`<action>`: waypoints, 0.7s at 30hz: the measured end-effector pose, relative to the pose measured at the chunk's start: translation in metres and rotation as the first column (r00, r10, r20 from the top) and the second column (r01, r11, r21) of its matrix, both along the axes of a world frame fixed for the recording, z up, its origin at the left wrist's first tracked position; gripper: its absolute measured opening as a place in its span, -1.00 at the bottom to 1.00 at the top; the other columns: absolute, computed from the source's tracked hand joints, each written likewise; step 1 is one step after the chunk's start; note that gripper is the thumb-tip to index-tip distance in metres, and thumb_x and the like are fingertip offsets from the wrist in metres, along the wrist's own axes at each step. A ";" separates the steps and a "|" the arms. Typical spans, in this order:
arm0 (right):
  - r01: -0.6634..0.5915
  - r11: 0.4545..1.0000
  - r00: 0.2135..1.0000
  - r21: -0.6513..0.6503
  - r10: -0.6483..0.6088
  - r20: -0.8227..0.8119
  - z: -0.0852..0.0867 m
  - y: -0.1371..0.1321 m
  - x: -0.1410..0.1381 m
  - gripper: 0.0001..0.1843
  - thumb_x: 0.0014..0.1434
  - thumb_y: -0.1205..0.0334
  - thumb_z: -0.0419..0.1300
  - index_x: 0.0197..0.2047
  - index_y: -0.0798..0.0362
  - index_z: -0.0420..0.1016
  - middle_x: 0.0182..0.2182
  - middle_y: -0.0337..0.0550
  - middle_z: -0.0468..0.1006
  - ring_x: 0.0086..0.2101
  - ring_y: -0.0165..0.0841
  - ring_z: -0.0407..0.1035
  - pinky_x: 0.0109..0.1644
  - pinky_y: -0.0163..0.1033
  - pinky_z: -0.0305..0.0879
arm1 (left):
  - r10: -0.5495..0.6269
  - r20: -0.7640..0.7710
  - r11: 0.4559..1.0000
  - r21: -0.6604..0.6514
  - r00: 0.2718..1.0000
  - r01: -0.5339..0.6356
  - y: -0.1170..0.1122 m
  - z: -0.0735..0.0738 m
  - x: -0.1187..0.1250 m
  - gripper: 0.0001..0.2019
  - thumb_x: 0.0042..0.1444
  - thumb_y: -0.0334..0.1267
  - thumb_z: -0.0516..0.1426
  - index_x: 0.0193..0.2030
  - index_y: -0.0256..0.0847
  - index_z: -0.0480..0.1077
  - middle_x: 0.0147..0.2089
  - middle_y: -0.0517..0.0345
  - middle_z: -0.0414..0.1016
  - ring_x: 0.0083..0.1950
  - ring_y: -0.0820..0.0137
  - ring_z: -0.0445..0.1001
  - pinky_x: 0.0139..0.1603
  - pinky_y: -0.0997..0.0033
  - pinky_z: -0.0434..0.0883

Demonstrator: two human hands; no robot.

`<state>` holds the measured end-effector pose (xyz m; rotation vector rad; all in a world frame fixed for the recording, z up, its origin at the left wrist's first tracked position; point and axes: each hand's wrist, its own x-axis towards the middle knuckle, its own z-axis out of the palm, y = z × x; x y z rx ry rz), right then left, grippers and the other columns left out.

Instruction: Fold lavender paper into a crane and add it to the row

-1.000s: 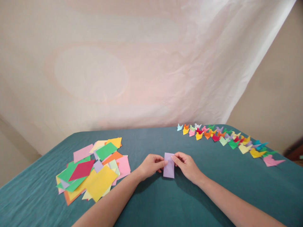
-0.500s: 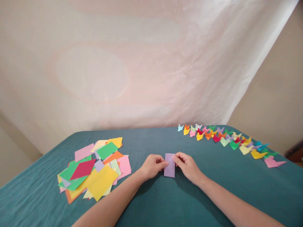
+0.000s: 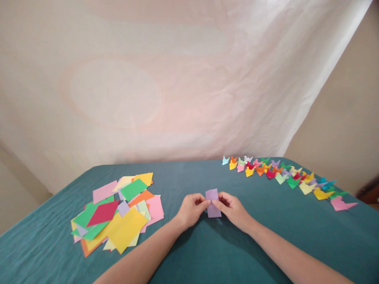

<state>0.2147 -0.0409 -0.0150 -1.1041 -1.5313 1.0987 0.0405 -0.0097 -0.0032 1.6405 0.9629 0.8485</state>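
A small purple folded paper [image 3: 213,212], narrow and upright in shape, is held between my two hands just above the table. My left hand [image 3: 192,207] pinches its left edge, thumb on the front face. From the other side my right hand [image 3: 230,206] grips it the same way, its thumb pressed near the middle of the paper. The two thumb tips almost meet. Fingers behind the paper are partly hidden.
Loose coloured paper sheets [image 3: 127,228] lie in a spread-out pile on the left of the green-clothed table [image 3: 183,252]. Along the right side stand rows of several small folded paper birds [image 3: 280,178]. A pale cloth [image 3: 189,86] hangs behind the table.
The purple paper has risen and tilted slightly. My right thumb has slid down from near its top to the middle, closer to my left thumb.
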 end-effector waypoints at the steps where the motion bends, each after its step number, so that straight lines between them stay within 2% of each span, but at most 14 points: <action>1: 0.002 1.000 1.000 -0.005 -0.002 0.014 0.000 0.000 0.000 -0.68 0.09 -0.03 0.15 -0.32 0.09 0.39 -0.47 -0.24 0.41 -0.47 -0.42 0.24 -0.39 -0.34 0.18 | 0.016 0.017 1.000 0.023 1.000 -0.016 0.000 0.000 0.000 -0.69 0.00 -0.05 0.16 -0.52 -0.29 0.34 -0.54 0.24 0.28 -0.48 0.51 0.21 -0.43 0.53 0.18; 5: -0.007 1.000 1.000 -0.016 0.008 0.027 0.002 -0.001 -0.002 -0.67 0.04 0.02 0.21 -0.26 0.12 0.41 -0.44 -0.23 0.43 -0.47 -0.43 0.23 -0.38 -0.35 0.17 | 0.029 0.097 0.986 0.163 0.995 -0.045 0.001 -0.001 0.001 -0.70 0.03 -0.09 0.16 -0.55 -0.28 0.33 -0.44 0.21 0.30 -0.36 0.47 0.26 -0.30 0.51 0.22; 7: -0.020 1.000 1.000 -0.014 0.021 0.018 0.003 0.000 -0.003 -0.69 0.03 0.05 0.22 -0.27 0.14 0.43 -0.47 -0.25 0.41 -0.47 -0.43 0.22 -0.39 -0.35 0.15 | 0.022 0.125 0.981 0.189 0.992 -0.046 0.000 -0.001 0.001 -0.70 0.04 -0.10 0.16 -0.57 -0.27 0.32 -0.42 0.20 0.29 -0.34 0.47 0.26 -0.27 0.50 0.22; 13: 0.014 0.997 1.000 -0.072 -0.014 0.004 0.005 0.001 -0.008 -0.71 0.01 0.08 0.22 -0.47 0.18 0.47 -0.59 -0.29 0.33 -0.52 -0.47 0.14 -0.45 -0.36 0.03 | 0.014 0.164 0.985 0.170 0.986 -0.042 0.000 -0.004 0.003 -0.70 0.04 -0.10 0.17 -0.57 -0.26 0.34 -0.43 0.20 0.28 -0.34 0.46 0.26 -0.25 0.49 0.21; 21: 0.047 0.989 0.997 -0.143 -0.054 -0.049 0.007 0.001 -0.012 -0.68 -0.03 0.05 0.25 -0.48 0.19 0.52 -0.62 -0.29 0.33 -0.53 -0.47 0.13 -0.43 -0.35 -0.01 | 0.045 0.216 0.988 0.132 0.975 -0.075 0.001 -0.006 0.004 -0.71 0.03 -0.12 0.19 -0.57 -0.27 0.36 -0.43 0.21 0.27 -0.36 0.48 0.24 -0.27 0.49 0.20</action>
